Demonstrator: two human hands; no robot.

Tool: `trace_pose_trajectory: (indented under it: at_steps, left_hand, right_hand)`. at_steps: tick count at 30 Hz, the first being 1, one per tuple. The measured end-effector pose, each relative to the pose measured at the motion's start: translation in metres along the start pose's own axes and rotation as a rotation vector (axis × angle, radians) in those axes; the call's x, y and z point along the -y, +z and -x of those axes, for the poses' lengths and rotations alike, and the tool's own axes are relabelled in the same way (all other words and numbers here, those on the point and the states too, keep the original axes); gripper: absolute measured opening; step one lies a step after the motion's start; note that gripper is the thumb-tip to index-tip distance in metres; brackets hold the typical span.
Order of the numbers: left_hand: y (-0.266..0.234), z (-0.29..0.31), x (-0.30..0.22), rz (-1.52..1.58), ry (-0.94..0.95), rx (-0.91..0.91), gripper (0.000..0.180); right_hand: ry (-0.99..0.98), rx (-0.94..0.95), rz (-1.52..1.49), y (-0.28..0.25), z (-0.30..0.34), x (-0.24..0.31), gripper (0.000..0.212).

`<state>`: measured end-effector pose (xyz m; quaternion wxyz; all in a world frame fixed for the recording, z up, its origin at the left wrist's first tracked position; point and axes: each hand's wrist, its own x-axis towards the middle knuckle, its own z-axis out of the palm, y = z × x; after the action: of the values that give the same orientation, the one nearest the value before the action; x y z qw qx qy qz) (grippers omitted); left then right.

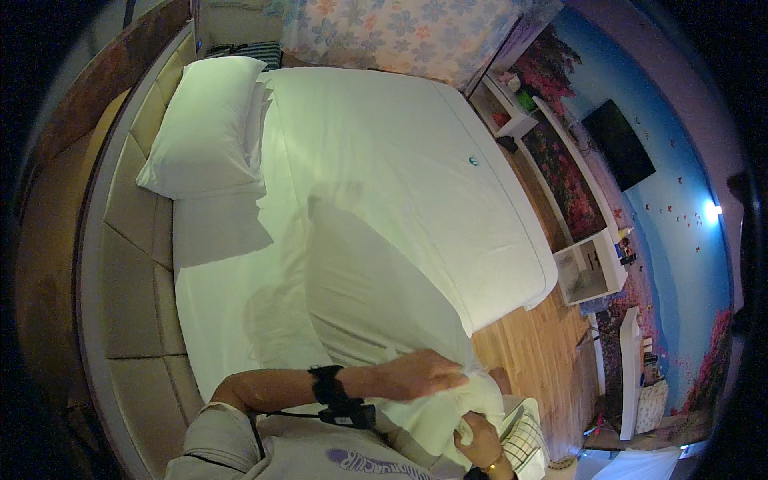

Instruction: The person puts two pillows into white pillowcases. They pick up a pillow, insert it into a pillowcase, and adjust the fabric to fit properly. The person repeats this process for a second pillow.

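Observation:
White cloth (478,394), bunched and bulging, lies against my body at the bed's near right corner. My right hand (482,442), with a gold-coloured band at its wrist, curls its fingers around a part of this cloth. My left hand (424,373) reaches across from the left, over the cloth's upper side; motion blurs its fingers, so their grip does not show. A black strap with a small device (346,400) sits on the left wrist. The white bed cover (384,160) spreads over the bed, and a shadow falls across its near half.
A white pillow (210,128) rests by the padded headboard (136,312). Wooden floor (524,352) runs along the bed's right side, then white shelves (592,268) and a wall-mounted screen (620,144). A checked cloth (522,438) lies beside my right hand. A flowered curtain (400,36) hangs at the far end.

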<state>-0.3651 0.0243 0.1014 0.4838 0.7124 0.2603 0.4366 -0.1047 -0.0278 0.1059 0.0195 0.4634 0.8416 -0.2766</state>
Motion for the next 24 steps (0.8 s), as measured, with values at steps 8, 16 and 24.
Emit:
trace_pose_trajectory:
  at_steps: [8,16,24]
  left_hand:
    - [0.090,0.006,0.098,-0.260,-0.027,0.323,0.030]
    - [0.113,0.080,0.234,-0.492,-0.109,0.516,0.029]
    - [0.099,0.070,0.215,-0.208,-0.221,0.304,0.030]
  right_hand:
    - [0.116,0.304,0.090,0.155,-0.040,-0.100,0.045]
    - [0.314,0.050,-0.149,0.089,-0.105,-0.089,0.024]
    - [-0.433,-0.189,0.015,0.115,-0.316,0.059,0.039]
